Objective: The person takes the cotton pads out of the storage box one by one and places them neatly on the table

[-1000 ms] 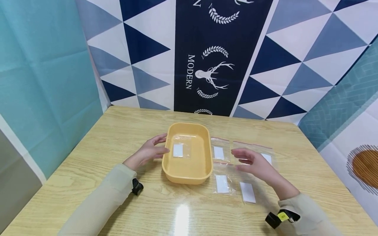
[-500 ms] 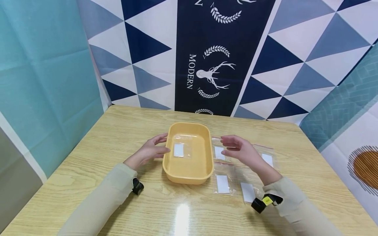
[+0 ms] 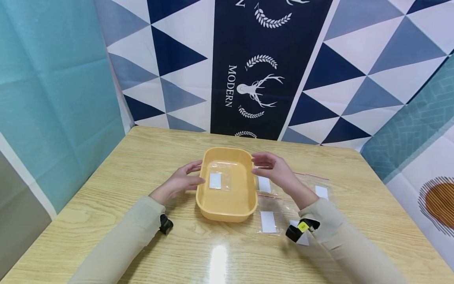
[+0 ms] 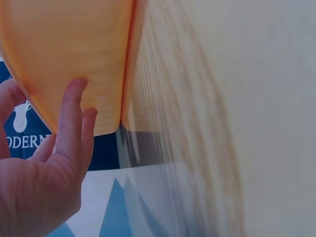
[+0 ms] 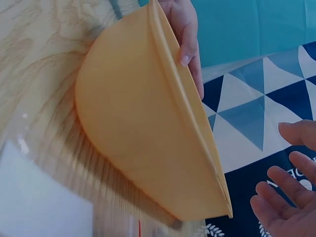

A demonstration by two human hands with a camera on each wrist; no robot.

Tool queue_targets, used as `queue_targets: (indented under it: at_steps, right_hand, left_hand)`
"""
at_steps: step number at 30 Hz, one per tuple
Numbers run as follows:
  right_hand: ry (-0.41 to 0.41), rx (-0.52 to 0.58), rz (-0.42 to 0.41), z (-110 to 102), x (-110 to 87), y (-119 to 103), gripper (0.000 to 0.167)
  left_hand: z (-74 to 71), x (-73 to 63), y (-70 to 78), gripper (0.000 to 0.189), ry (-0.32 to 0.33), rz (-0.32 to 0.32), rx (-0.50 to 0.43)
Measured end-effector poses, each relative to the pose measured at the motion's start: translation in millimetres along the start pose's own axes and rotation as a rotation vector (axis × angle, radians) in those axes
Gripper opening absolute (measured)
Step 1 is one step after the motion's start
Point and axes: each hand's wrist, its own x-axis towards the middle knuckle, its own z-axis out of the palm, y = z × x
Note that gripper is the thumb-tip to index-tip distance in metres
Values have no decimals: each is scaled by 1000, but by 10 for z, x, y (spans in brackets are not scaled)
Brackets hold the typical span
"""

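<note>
A yellow plastic basin (image 3: 227, 205) stands mid-table with a clear zip bag holding a white card (image 3: 214, 180) inside it. On its left side my left hand (image 3: 178, 182) holds the rim, thumb over the edge and fingers along the outer wall (image 4: 59, 44). My right hand (image 3: 273, 169) is at the far right corner of the basin, fingers loosely bent and nothing in them. The right wrist view shows those fingers (image 5: 291, 192) spread, a gap away from the rim. Below that hand lies another zip bag with a white card (image 3: 264, 184).
More zip bags with white cards lie right of the basin: one near its front corner (image 3: 268, 222), another further right (image 3: 321, 192), and one partly hidden by my right wrist camera (image 3: 293, 233). A patterned cloth (image 3: 177, 79) hangs behind the table (image 3: 159, 154).
My right hand has moved left, from above the bags to the basin's right rim. My left hand keeps its hold, and the basin stays in place.
</note>
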Motion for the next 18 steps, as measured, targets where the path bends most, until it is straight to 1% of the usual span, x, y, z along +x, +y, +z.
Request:
queue_targets:
  at_steps: [4,11,18]
  right_hand:
    - [6,22,11,60,91,-54,51]
    - [39,37,2,160,275,-167,49]
    - [56,122,6,292,454,-225,46]
  left_hand:
    - [0,3,-2,75,-3,3,0]
    - [-3,0,-5,75,-12,3,0]
    - [5,-6,13,74,-13,2,7]
